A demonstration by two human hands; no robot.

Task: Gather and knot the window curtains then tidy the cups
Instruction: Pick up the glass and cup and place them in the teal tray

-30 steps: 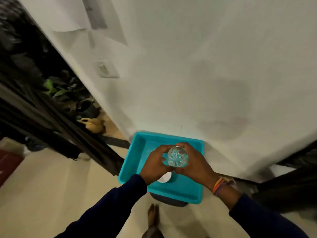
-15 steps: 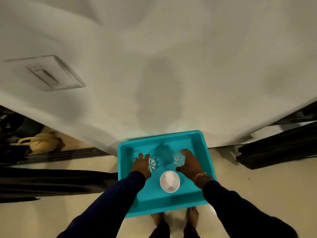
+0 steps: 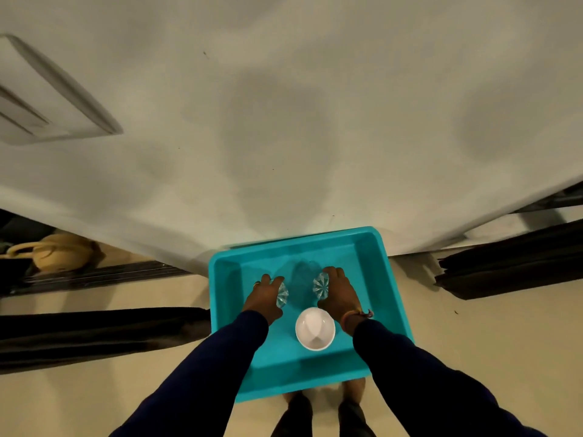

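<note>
Left hand [image 3: 263, 299]: fingers curled around the left glass cup [image 3: 281, 293], clasping it from its left side; a ring shows on one finger.
Right hand [image 3: 339, 294]: fingers curled around the right glass cup [image 3: 321, 286], clasping it from its right side; coloured bands sit at the wrist.
Glass cups: two clear cups with a cut star pattern, side by side but apart, both inside the far half of the tray; whether their bases touch the tray floor cannot be told.
White cup [image 3: 315, 328]: stands upright in the tray, near side, just nearer than the right hand and free of both hands.
Tray [image 3: 391, 298]: turquoise, rectangular, raised rim, with its far edge against the wall [image 3: 315, 105].
Curtains: dark fabric lies at left [image 3: 94, 332] and at right [image 3: 511, 266] of the tray, low along the floor [image 3: 489, 326].
Sleeves: dark blue, covering both forearms.
Feet: bare, just visible beneath the tray's near edge.
Far left: a tan jug-like vessel [image 3: 60, 252], blurred.
</note>
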